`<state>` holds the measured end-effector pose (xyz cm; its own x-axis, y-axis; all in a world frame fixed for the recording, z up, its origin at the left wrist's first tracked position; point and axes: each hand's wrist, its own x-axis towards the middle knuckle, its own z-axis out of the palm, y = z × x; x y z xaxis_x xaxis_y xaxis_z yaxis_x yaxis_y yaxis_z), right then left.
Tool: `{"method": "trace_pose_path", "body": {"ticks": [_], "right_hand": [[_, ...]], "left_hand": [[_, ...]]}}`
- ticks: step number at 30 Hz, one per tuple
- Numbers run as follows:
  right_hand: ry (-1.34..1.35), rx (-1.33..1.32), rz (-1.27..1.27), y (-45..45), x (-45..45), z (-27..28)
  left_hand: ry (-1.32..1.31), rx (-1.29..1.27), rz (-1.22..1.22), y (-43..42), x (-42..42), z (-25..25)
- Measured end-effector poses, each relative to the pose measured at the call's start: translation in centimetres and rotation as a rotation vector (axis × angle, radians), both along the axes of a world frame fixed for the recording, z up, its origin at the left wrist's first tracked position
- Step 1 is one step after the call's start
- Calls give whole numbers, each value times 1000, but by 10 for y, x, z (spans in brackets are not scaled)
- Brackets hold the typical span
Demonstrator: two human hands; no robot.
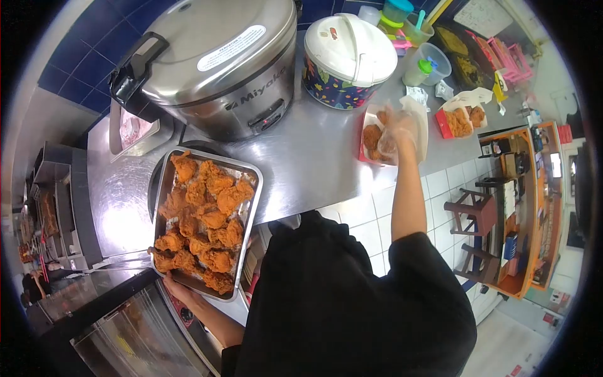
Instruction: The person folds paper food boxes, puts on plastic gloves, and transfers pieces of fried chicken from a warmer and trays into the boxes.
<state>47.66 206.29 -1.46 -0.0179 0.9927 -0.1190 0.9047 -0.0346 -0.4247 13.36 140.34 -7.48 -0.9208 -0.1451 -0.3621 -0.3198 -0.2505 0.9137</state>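
Several pieces of fried chicken (210,213) lie on a metal tray (250,235) at the left. My left hand (182,291) grips the tray's near edge, its fingers partly hidden beneath it. On the right, my right hand (401,129), in a clear plastic glove, reaches into a paper-lined red box (363,141). Fried chicken pieces (372,136) sit in that box beside the hand. The glove and blur hide whether the fingers hold a piece. Farther right stands another red box (445,124) with fried chicken.
A large steel rice cooker (213,69) and a smaller white-lidded one (348,56) stand at the counter's back. Plastic containers (433,63) are at the back right. A steel pan (147,138) sits left. Brown stools (474,213) stand on the tiled floor.
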Motion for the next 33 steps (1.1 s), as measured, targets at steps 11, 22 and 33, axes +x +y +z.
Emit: {"method": "trace_pose_path", "body": {"ticks": [11,22,33], "right_hand": [[-347,13,509,19,-13,-15],[-226,174,569,-26,-44,25],[588,-1385,580,-286,-154,-24]], "left_hand": [[-39,23,11,-8,-4,-6],[110,-60,141,24,5,25],[26,4,191,6,55,-1]]}}
